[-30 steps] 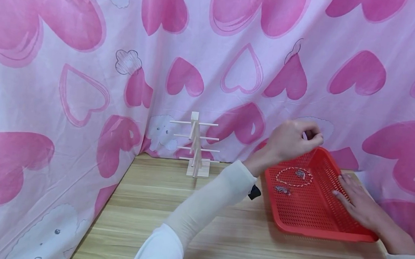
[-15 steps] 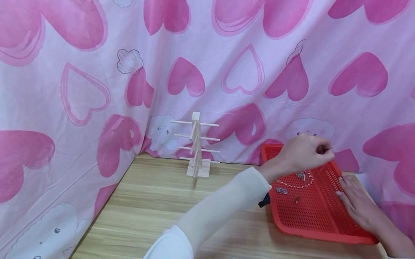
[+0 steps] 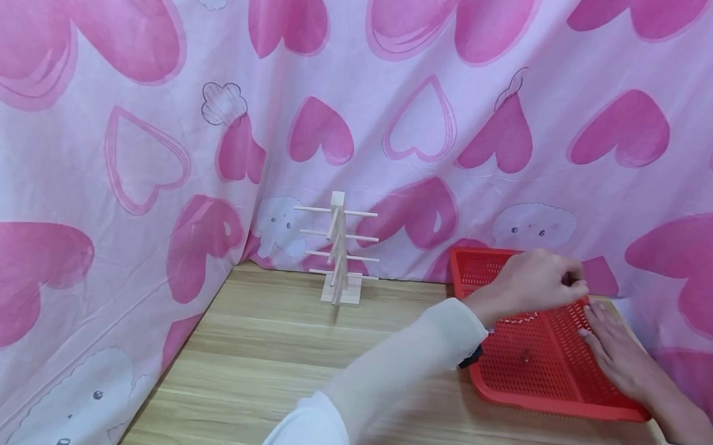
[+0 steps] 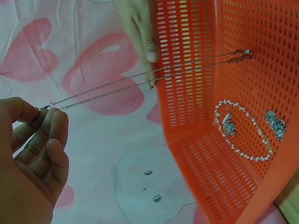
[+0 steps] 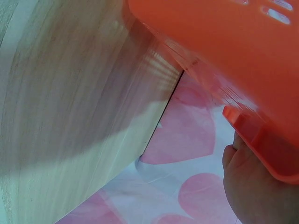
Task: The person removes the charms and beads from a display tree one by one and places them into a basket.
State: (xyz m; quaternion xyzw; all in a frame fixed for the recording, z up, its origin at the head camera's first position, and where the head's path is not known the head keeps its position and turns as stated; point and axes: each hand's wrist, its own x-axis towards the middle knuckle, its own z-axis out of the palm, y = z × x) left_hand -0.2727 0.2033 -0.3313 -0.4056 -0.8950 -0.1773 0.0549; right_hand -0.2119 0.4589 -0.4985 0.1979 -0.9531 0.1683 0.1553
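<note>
My left hand [image 3: 537, 282] is raised over the back right of the basket. In the left wrist view its thumb and fingertips pinch the clasp end of a thin silver chain necklace [image 4: 112, 93]. Two taut strands run from the fingers to reddish-brown beads and a small pendant [image 4: 242, 57] low in the red basket [image 3: 565, 405]. A beaded bracelet-like loop [image 4: 240, 152], white and gold, lies inside with two bunched silver chains, one within the loop [image 4: 229, 126] and one beside it [image 4: 275, 125]. My right hand [image 3: 618, 354] rests along the basket's right rim, fingers extended.
A pale wooden rack [image 3: 338, 248] with several rows of horizontal pegs stands at the back of the wood-grain table [image 3: 276, 366]. Pink heart-patterned cloth [image 3: 422, 118] hangs behind and to the left. The left forearm crosses above the table.
My left hand has moved to the right and lower, towards the right hand, with the necklace. The pendant has come into sight over the basket floor. My right hand stays on the rim.
</note>
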